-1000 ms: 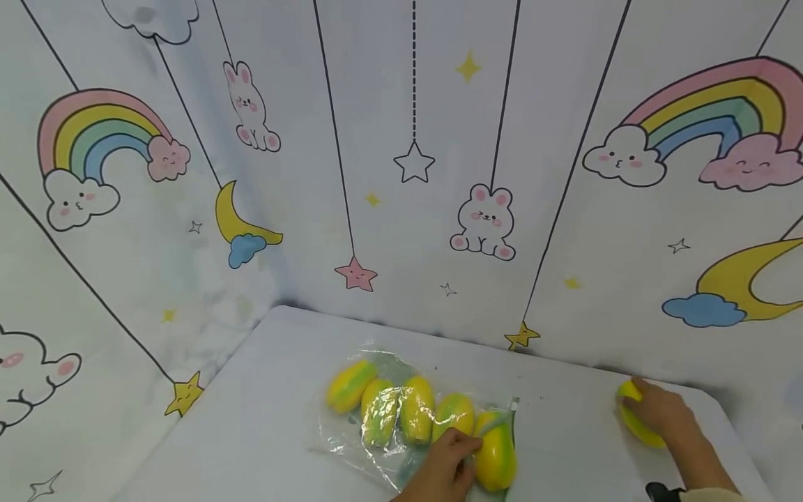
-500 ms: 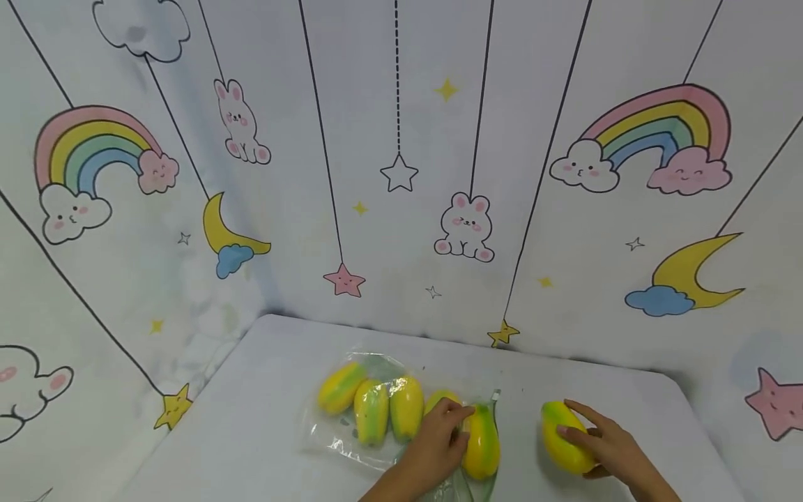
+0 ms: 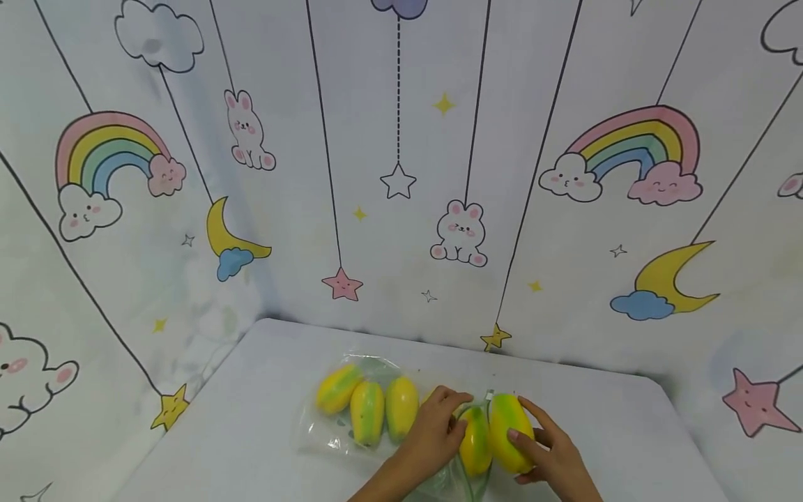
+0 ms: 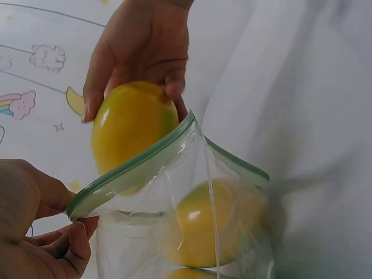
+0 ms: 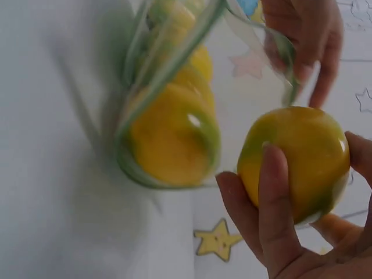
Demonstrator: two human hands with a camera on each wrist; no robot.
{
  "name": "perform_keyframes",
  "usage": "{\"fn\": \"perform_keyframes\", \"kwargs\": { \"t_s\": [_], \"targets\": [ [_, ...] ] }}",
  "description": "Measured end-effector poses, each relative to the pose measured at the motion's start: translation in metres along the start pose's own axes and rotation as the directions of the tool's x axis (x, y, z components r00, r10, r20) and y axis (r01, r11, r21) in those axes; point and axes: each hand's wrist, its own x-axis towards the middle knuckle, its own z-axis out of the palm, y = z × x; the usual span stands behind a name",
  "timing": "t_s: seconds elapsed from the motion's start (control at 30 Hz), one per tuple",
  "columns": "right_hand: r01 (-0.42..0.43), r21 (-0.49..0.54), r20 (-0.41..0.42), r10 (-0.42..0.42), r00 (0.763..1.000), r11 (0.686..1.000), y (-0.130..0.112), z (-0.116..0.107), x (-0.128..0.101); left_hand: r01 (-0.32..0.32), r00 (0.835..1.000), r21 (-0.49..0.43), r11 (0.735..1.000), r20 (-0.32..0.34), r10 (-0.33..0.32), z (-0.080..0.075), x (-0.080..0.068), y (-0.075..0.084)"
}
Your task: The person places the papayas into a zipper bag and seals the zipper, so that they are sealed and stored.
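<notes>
Mango (image 3: pixel 509 432), gripped by R hand (image 3: pixel 555 460), now moved from bench edge to mouth of zip bag (image 3: pixel 341 436) at 9 o'clock, L hand (image 3: pixel 433 436) pinching rim open.

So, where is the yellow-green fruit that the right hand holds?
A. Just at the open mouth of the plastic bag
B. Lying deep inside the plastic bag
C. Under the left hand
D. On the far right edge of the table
A: the right hand holds the fruit at the plastic bag's open mouth, which the left hand pinches open.
</notes>
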Motion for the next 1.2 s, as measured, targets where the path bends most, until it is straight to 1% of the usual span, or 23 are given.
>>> {"fn": "perform_keyframes", "kwargs": {
  "t_s": [0.07, 0.13, 0.3, 0.37, 0.53, 0.6, 0.7, 0.8, 0.9, 1.0, 1.07, 1.13, 1.2],
  "targets": [
    [0.021, 0.021, -0.003, -0.021, 1.0, 1.0, 0.002, 0.009, 0.001, 0.004, 1.0, 0.005, 1.0, -0.005, -0.004, 0.0, 0.002, 0.002],
    [0.037, 0.03, 0.008, -0.037, 0.999, 0.999, 0.005, 0.016, 0.004, 0.022, 1.0, -0.004, 1.0, 0.001, -0.022, -0.001, 0.004, 0.003],
    [0.059, 0.038, 0.046, -0.06, 0.997, 0.998, 0.009, 0.028, 0.008, 0.066, 0.998, -0.042, 0.997, 0.022, -0.065, -0.001, 0.006, 0.007],
    [0.073, 0.036, 0.059, -0.075, 0.995, 0.997, 0.009, 0.03, 0.008, 0.056, 0.998, -0.039, 0.998, 0.017, -0.055, 0.0, 0.007, 0.008],
    [0.115, 0.074, 0.097, -0.122, 0.988, 0.991, 0.001, 0.033, 0.008, -0.018, 1.0, 0.012, 1.0, -0.018, 0.018, 0.0, 0.009, 0.009],
    [0.117, 0.069, 0.077, -0.122, 0.989, 0.991, -0.002, 0.036, 0.009, -0.041, 0.999, 0.034, 0.999, -0.029, 0.042, -0.001, 0.01, 0.009],
    [0.095, 0.032, 0.012, -0.096, 0.995, 0.995, -0.005, 0.043, 0.011, -0.065, 0.997, 0.059, 0.996, -0.04, 0.068, -0.002, 0.01, 0.009],
    [0.086, 0.008, -0.048, -0.086, 0.995, 0.996, -0.005, 0.05, 0.013, -0.081, 0.996, 0.068, 0.994, -0.033, 0.083, -0.004, 0.011, 0.009],
    [0.121, 0.001, -0.072, -0.121, 0.99, 0.993, -0.003, 0.058, 0.013, -0.092, 0.995, 0.089, 0.992, -0.025, 0.095, -0.007, 0.013, 0.008],
    [0.172, 0.024, -0.029, -0.172, 0.985, 0.985, 0.0, 0.061, 0.013, -0.1, 0.995, 0.109, 0.989, -0.011, 0.102, -0.011, 0.014, 0.006],
    [0.21, 0.054, 0.038, -0.212, 0.976, 0.976, 0.002, 0.061, 0.015, -0.119, 0.993, 0.128, 0.985, 0.003, 0.12, -0.013, 0.014, 0.005],
    [0.239, 0.09, 0.114, -0.248, 0.962, 0.967, 0.005, 0.058, 0.017, -0.135, 0.991, 0.143, 0.981, 0.024, 0.133, -0.014, 0.014, 0.004],
    [0.261, 0.112, 0.185, -0.278, 0.943, 0.959, 0.007, 0.055, 0.019, -0.147, 0.989, 0.156, 0.977, 0.047, 0.142, -0.015, 0.013, 0.002]
  ]
}}
